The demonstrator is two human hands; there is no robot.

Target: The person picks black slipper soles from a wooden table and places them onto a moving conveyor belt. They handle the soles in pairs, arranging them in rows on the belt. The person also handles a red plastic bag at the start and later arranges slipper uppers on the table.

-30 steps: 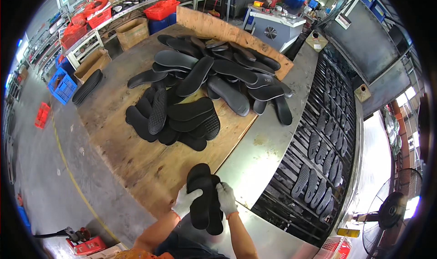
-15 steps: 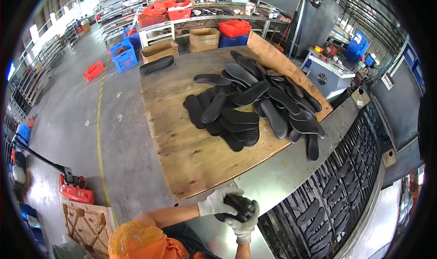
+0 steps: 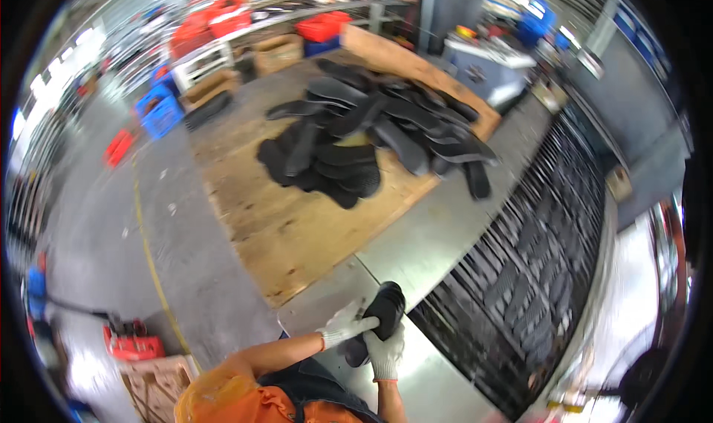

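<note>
Over the metal ledge in front of me I hold a few black insoles (image 3: 389, 303) pressed together, slightly blurred. My left hand (image 3: 347, 324), in a white knit glove, closes on their side with its fingers across them. My right hand (image 3: 386, 351), gloved alike, wraps them from below and the right. How many insoles lie between my hands I cannot make out. Beyond, a heap of black insoles (image 3: 330, 155) covers the middle of the wooden board (image 3: 260, 252). To my right, rows of black insoles (image 3: 531, 311) lie on a slatted conveyor (image 3: 453, 349).
A small stack of insoles (image 3: 209, 111) sits at the board's far left corner. An upright plank (image 3: 416, 70) edges its far right side. On the floor at left stand a blue crate (image 3: 159, 112), a red basket (image 3: 119, 147) and a red pallet jack (image 3: 135, 341).
The held insoles, bent together before, now stand straighter and tilted between my hands. My left hand has shifted slightly left. The whole view has swung, blurring the surroundings.
</note>
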